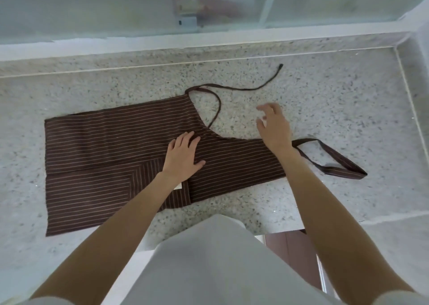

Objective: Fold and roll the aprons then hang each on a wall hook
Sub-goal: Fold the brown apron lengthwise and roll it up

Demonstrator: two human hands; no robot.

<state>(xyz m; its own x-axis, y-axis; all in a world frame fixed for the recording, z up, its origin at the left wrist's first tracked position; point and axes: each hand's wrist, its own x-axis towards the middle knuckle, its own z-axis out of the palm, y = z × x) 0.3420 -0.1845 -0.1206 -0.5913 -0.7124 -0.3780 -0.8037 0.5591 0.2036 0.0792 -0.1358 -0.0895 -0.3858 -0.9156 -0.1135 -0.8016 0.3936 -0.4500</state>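
Observation:
A brown apron (104,146) with thin pale stripes lies folded lengthwise on the speckled stone counter (336,109). My left hand (183,154) presses flat on its middle with fingers spread. My right hand (274,124) hovers just past the apron's right end, fingers loosely spread, holding nothing. A thin waist tie (250,87) curls from the far edge towards the back. The striped neck loop (334,163) trails out to the right, beside my right wrist.
A frosted window (116,5) with a white sill runs along the back of the counter. A raised stone rim (411,109) bounds the counter at the right. My pale clothing (209,263) fills the near edge.

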